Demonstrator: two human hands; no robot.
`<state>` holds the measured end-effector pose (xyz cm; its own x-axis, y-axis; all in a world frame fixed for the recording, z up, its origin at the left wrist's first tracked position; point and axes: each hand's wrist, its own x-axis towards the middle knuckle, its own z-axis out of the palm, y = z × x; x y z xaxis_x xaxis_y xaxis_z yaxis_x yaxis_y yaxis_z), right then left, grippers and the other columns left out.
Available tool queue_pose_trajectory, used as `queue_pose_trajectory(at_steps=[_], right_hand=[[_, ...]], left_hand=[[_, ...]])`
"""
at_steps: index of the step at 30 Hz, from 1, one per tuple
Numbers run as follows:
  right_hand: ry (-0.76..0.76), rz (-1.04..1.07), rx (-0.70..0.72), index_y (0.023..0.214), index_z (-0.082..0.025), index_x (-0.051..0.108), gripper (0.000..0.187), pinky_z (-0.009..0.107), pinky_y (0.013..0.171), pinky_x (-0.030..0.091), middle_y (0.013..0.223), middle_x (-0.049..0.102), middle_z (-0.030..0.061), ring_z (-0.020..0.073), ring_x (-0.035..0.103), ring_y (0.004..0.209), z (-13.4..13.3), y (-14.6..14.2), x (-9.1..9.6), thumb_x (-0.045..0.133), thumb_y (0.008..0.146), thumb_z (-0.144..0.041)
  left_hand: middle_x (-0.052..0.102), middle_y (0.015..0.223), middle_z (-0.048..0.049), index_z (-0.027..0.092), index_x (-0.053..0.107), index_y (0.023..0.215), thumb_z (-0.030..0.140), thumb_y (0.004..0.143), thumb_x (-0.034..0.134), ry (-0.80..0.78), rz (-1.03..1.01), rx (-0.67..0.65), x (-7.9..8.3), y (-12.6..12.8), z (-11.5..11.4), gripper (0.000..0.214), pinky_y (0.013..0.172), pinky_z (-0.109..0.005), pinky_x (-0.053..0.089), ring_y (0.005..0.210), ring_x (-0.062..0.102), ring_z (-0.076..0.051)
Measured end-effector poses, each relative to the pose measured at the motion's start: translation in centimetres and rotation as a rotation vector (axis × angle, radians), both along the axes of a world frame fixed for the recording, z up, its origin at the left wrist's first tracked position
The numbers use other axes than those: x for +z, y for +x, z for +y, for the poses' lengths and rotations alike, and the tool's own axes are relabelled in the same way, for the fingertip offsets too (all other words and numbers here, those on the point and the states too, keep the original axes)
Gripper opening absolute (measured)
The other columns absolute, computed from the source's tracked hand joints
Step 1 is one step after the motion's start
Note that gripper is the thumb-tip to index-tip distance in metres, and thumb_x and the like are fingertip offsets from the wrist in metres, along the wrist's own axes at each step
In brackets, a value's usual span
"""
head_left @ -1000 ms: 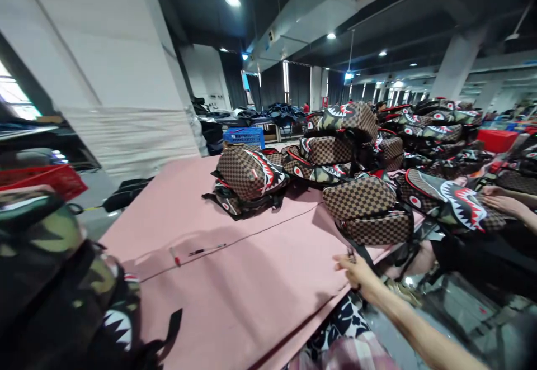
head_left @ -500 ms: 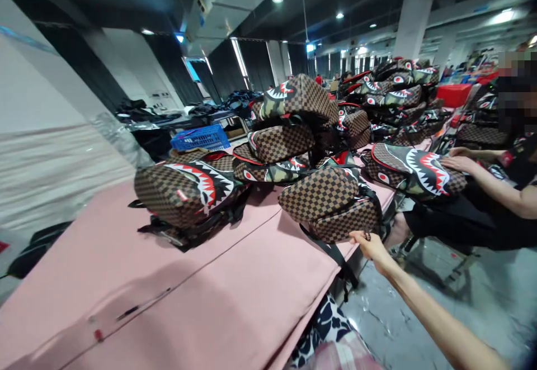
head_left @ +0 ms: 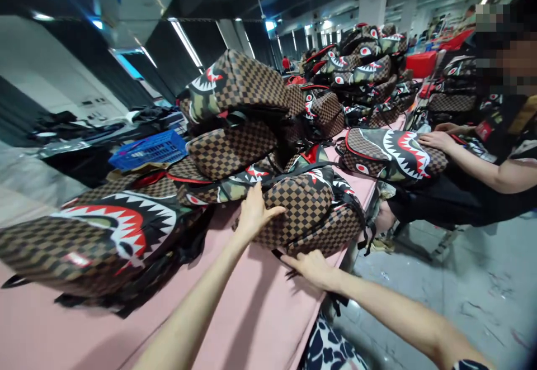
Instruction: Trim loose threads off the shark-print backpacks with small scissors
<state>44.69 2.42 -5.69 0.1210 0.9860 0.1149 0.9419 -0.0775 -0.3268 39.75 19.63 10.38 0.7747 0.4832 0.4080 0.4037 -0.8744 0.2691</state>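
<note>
A brown-and-black checkered backpack (head_left: 300, 205) lies on the pink-covered table (head_left: 255, 297) in front of me, its straps trailing at the near side. My left hand (head_left: 254, 210) is at the backpack's left side, fingers stretched out and thumb apart. At its lower near edge, my right hand (head_left: 312, 269) is closed on a black strap, one finger pointing left; its other fingertips are partly hidden. To the left lies another checkered backpack (head_left: 104, 236) with a red-and-white shark mouth.
More backpacks (head_left: 239, 90) are piled behind, with a further heap (head_left: 364, 62) beyond. A blue crate (head_left: 149, 149) stands at the back left. On the right, a co-worker's hand (head_left: 438, 141) rests on a shark-mouth backpack (head_left: 394, 152). The table edge drops to the floor at right.
My left hand has come into view and reached the backpack's left side. My right hand has shifted left along its lower edge. The view has moved closer, and the pen is out of sight.
</note>
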Motion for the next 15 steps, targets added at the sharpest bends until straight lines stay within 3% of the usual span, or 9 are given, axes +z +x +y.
queue_pose_trajectory(at_steps=[2,4,6,8,11,15], right_hand=[[-0.021,-0.140,0.033,0.143,-0.027,0.025,0.062,0.024,0.050,0.034,0.079,0.064,0.0055,0.0173,0.058,0.062,0.7,0.0,-0.7,0.042,0.085,-0.012],[-0.013,-0.200,0.041,0.143,-0.026,0.025,0.059,0.024,0.047,0.031,0.075,0.063,0.0040,0.0163,0.057,0.059,1.0,0.4,-1.5,0.040,0.088,-0.012],[0.024,-0.225,0.048,0.141,-0.029,0.027,0.056,0.024,0.046,0.030,0.074,0.062,0.0019,0.0154,0.056,0.058,1.1,0.9,-2.2,0.035,0.089,-0.011],[0.081,-0.229,0.076,0.139,-0.030,0.031,0.052,0.024,0.047,0.033,0.076,0.063,0.0008,0.0149,0.057,0.062,1.1,1.6,-2.8,0.032,0.091,-0.011],[0.186,-0.186,0.130,0.131,-0.027,0.043,0.042,0.024,0.058,0.042,0.087,0.066,0.0023,0.0143,0.059,0.076,0.9,2.7,-3.8,0.029,0.094,-0.013],[0.241,-0.113,0.122,0.116,-0.023,0.057,0.030,0.027,0.067,0.048,0.087,0.065,0.0022,0.0139,0.059,0.077,-0.2,4.1,-5.1,0.035,0.096,-0.019]], left_hand=[[0.060,0.117,-0.0153,0.015,0.048,0.121,0.059,0.063,0.067,-0.073,0.162,0.010,-0.8,2.1,2.0,0.075,0.083,-0.036,0.044,0.106,0.057,-0.031],[0.067,0.087,-0.0056,0.019,0.059,0.093,0.062,0.068,0.061,-0.068,0.198,0.017,-1.4,2.5,2.8,0.050,0.068,-0.028,0.042,0.081,0.062,-0.023],[0.058,0.062,0.0011,0.019,0.056,0.069,0.061,0.074,0.054,-0.027,0.127,0.033,-1.7,1.9,2.6,0.042,0.057,-0.024,0.036,0.060,0.055,-0.015],[0.050,0.053,0.0036,0.018,0.051,0.060,0.058,0.077,0.053,-0.023,0.008,0.039,-1.5,0.8,1.8,0.043,0.053,-0.023,0.032,0.053,0.047,-0.011],[0.054,0.059,0.0032,0.017,0.055,0.064,0.053,0.076,0.056,-0.118,-0.166,0.034,0.0,-1.1,0.1,0.037,0.053,-0.021,0.034,0.055,0.046,-0.011],[0.061,0.064,0.0020,0.019,0.062,0.070,0.050,0.070,0.061,-0.170,-0.306,0.087,4.3,-5.5,-1.9,0.031,0.051,-0.022,0.040,0.057,0.050,-0.013]])
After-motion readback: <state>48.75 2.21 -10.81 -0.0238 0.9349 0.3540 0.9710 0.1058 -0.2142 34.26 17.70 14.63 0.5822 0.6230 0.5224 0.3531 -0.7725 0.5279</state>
